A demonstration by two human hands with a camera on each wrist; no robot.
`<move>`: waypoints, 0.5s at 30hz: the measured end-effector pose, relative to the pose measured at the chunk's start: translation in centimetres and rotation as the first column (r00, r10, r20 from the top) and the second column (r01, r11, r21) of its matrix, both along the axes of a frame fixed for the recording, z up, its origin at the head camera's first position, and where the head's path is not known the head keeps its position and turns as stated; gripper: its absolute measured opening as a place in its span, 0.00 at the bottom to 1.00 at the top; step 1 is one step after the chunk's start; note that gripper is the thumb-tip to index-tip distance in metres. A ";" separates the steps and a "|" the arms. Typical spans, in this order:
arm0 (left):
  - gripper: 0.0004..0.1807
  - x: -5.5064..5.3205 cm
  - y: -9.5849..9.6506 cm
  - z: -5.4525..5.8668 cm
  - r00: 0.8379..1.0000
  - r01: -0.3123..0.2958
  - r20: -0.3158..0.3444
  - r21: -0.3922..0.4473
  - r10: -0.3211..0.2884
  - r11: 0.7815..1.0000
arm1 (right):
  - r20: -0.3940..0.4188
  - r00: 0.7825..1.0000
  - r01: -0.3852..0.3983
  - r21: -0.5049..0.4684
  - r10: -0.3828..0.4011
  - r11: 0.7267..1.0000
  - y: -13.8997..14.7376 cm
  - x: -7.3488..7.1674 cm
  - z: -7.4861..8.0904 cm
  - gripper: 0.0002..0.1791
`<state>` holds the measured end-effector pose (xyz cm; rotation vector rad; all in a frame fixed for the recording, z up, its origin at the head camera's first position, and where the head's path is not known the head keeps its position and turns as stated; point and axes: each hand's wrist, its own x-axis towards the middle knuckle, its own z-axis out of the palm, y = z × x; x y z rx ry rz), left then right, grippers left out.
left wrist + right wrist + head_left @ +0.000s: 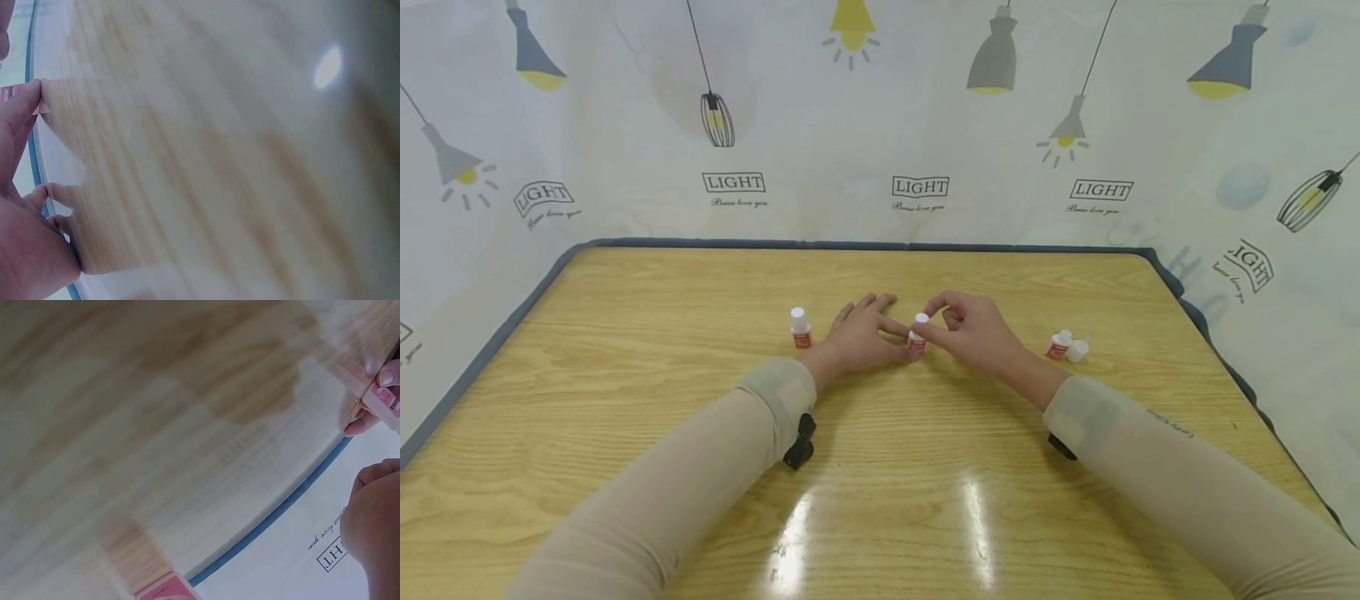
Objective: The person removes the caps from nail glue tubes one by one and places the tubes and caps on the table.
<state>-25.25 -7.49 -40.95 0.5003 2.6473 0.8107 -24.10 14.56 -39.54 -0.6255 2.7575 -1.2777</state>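
Observation:
A small bottle with a red-and-white label (917,342) stands upright on the table between the two hands. My left hand (859,340) pinches its lower part between thumb and index finger, while the other fingers spread over the tabletop. With thumb and index finger, my right hand (979,335) pinches the white cap (922,318) on top. In the left wrist view, part of the bottle's pink label (9,94) shows behind the left thumb. The right wrist view catches the same bottle (384,405) at its right edge, with the right hand (380,515) below.
Left of the hands stands a similar capped bottle (802,335). To the right is another bottle (1057,346) with a loose white cap (1077,351) beside it. The wooden table (880,533) has a dark edge strip and a lamp-printed backdrop (850,133) behind it.

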 end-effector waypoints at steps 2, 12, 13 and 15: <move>0.28 0.0 0.0 -0.1 1.000 -0.001 -0.003 0.000 0.001 1.000 | -0.010 1.000 -0.005 -0.002 0.005 1.000 0.0 0.0 0.0 0.13; 0.29 0.0 0.0 0.0 1.000 -0.002 0.002 0.006 0.002 1.000 | -0.042 0.998 -0.038 -0.028 0.037 0.999 0.0 -0.2 -0.3 0.09; 0.30 0.0 0.0 0.0 1.000 0.000 0.001 0.005 0.000 1.000 | -0.041 0.998 -0.040 -0.031 0.038 0.999 0.0 -0.1 -0.3 0.09; 0.30 0.0 0.0 0.0 1.000 0.001 0.000 0.006 -0.001 1.000 | -0.037 0.999 -0.040 -0.033 0.039 0.999 0.0 -0.1 -0.2 0.09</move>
